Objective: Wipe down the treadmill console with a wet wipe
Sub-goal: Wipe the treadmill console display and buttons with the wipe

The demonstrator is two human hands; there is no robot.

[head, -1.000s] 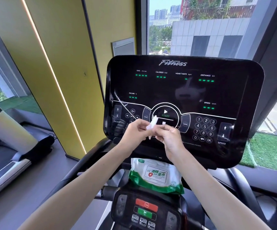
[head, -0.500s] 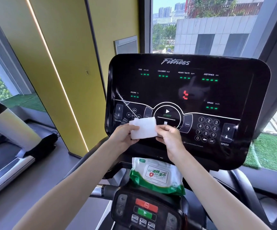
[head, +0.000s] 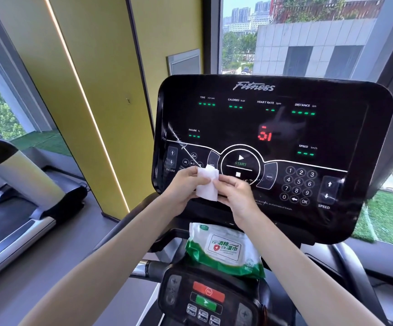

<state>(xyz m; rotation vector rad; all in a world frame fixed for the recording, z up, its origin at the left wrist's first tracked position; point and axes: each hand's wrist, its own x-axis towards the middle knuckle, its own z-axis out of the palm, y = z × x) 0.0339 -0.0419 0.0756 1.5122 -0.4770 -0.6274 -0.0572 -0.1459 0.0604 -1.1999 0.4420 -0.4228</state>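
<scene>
Left hand (head: 183, 184) and right hand (head: 234, 189) pinch the wet wipe (head: 206, 184), upright; long axis vertical.

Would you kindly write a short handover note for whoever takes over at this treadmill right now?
Left hand: holds the wet wipe by its left side.
Right hand: pinches the wipe's right side.
Wipe: bunched between both hands, in front of the console near the START ring. I cannot tell whether it touches the console.
Wipe pack: lies below the console, above the lower button panel.
Done: one wipe is out and in hand.
Left: wipe the whole console face.
</scene>
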